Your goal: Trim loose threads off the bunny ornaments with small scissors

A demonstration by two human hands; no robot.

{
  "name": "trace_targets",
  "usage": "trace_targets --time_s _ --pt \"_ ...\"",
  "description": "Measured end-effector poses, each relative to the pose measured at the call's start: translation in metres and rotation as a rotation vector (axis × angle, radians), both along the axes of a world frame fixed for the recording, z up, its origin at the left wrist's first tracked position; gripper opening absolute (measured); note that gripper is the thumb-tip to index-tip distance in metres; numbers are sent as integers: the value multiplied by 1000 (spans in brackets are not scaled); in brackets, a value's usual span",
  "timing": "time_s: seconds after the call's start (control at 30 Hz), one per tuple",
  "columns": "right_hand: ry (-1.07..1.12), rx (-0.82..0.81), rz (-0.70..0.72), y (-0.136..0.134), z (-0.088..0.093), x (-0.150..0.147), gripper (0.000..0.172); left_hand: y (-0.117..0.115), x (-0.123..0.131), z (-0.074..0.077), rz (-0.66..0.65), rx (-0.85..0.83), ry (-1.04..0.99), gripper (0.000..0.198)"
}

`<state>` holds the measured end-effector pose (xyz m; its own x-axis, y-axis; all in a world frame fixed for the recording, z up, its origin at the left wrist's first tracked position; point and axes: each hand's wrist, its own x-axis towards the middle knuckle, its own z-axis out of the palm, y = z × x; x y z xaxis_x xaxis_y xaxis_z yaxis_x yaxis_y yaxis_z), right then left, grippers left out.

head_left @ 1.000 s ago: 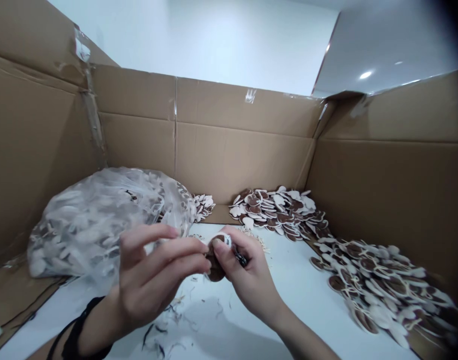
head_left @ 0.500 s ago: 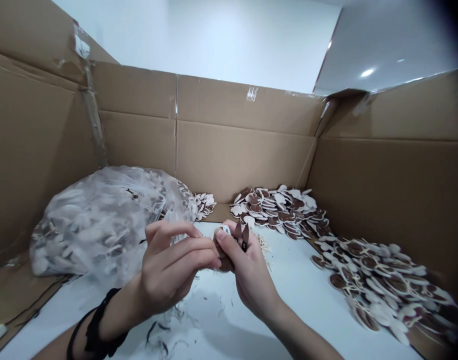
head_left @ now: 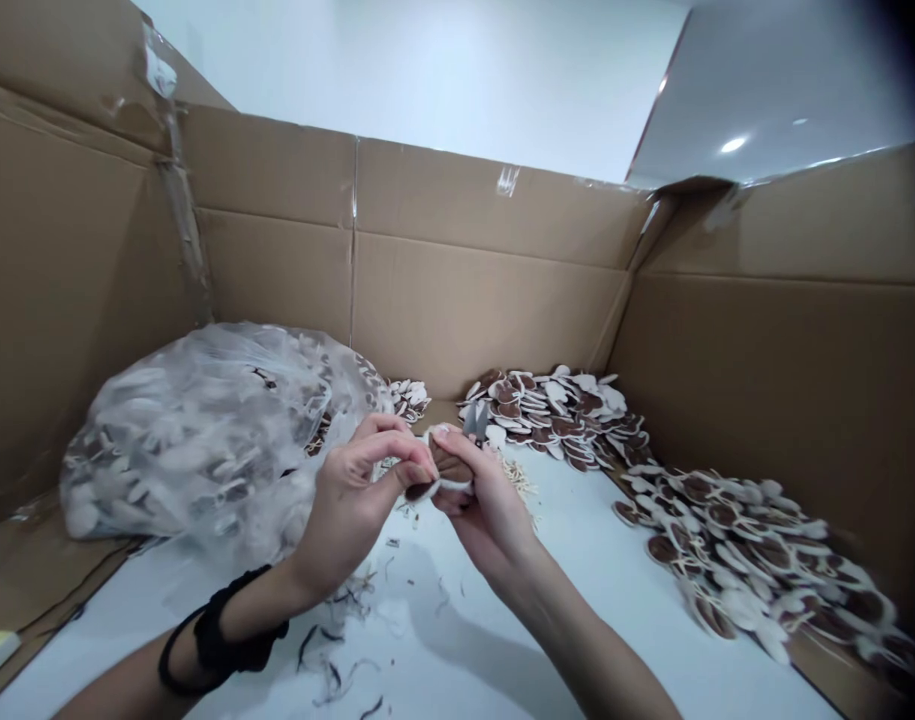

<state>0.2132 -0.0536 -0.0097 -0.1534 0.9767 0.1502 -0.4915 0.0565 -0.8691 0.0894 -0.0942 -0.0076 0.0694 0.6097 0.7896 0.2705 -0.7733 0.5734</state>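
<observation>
Between my two hands is a brown fabric piece with a white edge (head_left: pixel 449 466), rounded in outline. My left hand (head_left: pixel 359 495) is closed, its thumb and fingertips pinching the left end of the piece. Closed as well, my right hand (head_left: pixel 494 505) grips the other end, thumb on the brown face. A pair of small snips (head_left: pixel 476 420) is also in my right hand, grey blades pointing up behind the thumb; their handle is hidden by the hand.
A clear plastic bag (head_left: pixel 202 430) full of similar pieces lies at left. Loose pieces form a pile (head_left: pixel 554 410) at the back and another pile (head_left: pixel 757 560) at right. Thread scraps (head_left: pixel 329 670) lie on the white surface (head_left: pixel 457 650). Cardboard walls (head_left: pixel 487 290) surround it.
The fabric piece has been turned, so its brown face and white edge show more and the white tag is out of sight. My left fingers have closed onto its left end.
</observation>
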Motion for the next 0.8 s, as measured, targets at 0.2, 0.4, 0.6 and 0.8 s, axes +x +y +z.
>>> trace_targets --time_s 0.2,0.4,0.6,0.8 --pt "111 262 -412 33 15 28 35 -7 1 -5 -49 358 206 21" --pt "-318 685 -396 -9 7 25 16 13 -26 14 87 190 203 22" --pt "-531 692 -312 -12 -3 13 17 4 -27 14 364 417 332 14" --pt "-686 911 -398 -15 -3 10 8 4 -23 10 410 161 454 37"
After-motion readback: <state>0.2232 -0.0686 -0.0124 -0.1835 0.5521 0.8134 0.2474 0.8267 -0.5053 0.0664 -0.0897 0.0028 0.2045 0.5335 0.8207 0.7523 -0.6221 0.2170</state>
